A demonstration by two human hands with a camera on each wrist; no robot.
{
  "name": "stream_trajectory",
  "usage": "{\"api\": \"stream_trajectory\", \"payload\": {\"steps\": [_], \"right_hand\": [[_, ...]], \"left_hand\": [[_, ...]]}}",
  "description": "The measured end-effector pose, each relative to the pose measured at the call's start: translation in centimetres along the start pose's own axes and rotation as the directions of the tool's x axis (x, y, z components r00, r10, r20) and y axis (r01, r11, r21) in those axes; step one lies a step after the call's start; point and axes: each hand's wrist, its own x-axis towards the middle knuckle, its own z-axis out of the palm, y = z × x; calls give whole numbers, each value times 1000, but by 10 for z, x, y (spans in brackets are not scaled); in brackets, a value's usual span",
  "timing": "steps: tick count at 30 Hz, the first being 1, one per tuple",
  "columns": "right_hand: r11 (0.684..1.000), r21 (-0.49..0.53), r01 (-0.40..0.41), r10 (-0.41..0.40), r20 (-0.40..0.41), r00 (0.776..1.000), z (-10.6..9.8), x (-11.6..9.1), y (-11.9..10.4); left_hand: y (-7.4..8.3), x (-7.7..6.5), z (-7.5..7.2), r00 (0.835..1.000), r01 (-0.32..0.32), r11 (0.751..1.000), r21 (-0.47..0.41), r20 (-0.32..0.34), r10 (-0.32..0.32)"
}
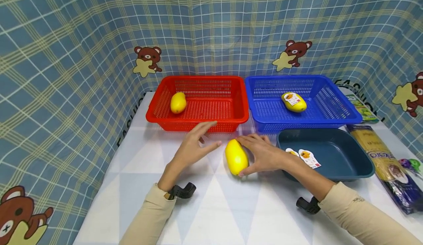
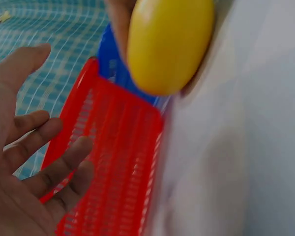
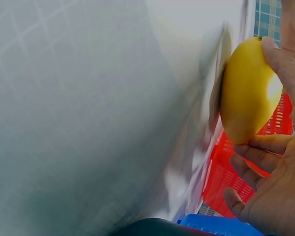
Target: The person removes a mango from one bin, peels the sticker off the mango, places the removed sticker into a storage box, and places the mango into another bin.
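Three mangoes: one lies on the table, one in each basket.
Mango on the table (image 1: 236, 157): it rests lengthwise on the white cloth, just near of the gap between the two baskets, its far tip close to their near rims.
Right hand (image 1: 264, 154): it cups the right side of this mango, thumb at the near end and fingers curved over the far end, so the fruit is gripped where it lies.
Left hand (image 1: 195, 146): it hovers open to the left of the mango, fingers straight and spread, not touching it; a narrow strip of cloth shows between fingertips and fruit.
Red basket (image 1: 198, 122): far left, its near rim just beyond the left hand's fingertips; a bare mango (image 1: 178, 102) sits at its left end, the rest of the floor free.
Blue basket (image 1: 337, 119): far right, side by side with the red one, rims nearly touching; a labelled mango (image 1: 293, 102) lies near its middle.
Dark tray (image 1: 357, 166): near of the blue basket, just right of the right hand; two stickers (image 1: 304, 154) lie at its left end by the wrist.
Packets (image 1: 386, 160): they line the table's right edge.
Table (image 1: 224, 208): the widest free cloth lies near of the hands, between the forearms, and along the left edge.
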Motion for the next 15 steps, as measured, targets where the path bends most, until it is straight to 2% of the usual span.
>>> {"api": "stream_trajectory", "payload": {"steps": [3, 8, 11, 15], "right_hand": [[1000, -2, -18, 18, 9, 1000, -1, 0, -1], [999, 10, -31, 31, 14, 999, -1, -2, -1], [999, 17, -29, 29, 13, 1000, 0, -2, -3], [1000, 7, -27, 27, 3, 1000, 1, -2, -3]], "left_hand": [[-6, 1, -13, 994, -16, 1000, -18, -110, 14], [-14, 0, -34, 975, 4, 1000, -23, -221, -9], [-18, -2, -49, 957, 35, 999, 2, -288, -33], [-26, -7, -67, 921, 102, 994, 37, -381, -80]]}}
